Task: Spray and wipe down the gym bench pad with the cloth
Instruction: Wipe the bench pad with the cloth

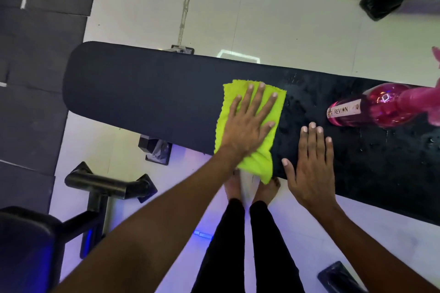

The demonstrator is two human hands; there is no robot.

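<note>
A long black bench pad (147,93) runs across the view from left to right. A yellow-green cloth (257,164) lies on it near the middle, its lower end hanging over the near edge. My left hand (250,123) presses flat on the cloth with fingers spread. My right hand (312,169) rests flat on the bare pad just right of the cloth, holding nothing. A pink spray bottle (371,107) stands on the pad at the right. Droplets speckle the pad between the cloth and the bottle.
Black bench feet and frame tubes (107,185) stand on the white floor at the lower left. Dark rubber mats (35,78) cover the floor on the left. My bare feet (252,188) are under the pad's near edge. Another black equipment piece (392,0) lies at the top right.
</note>
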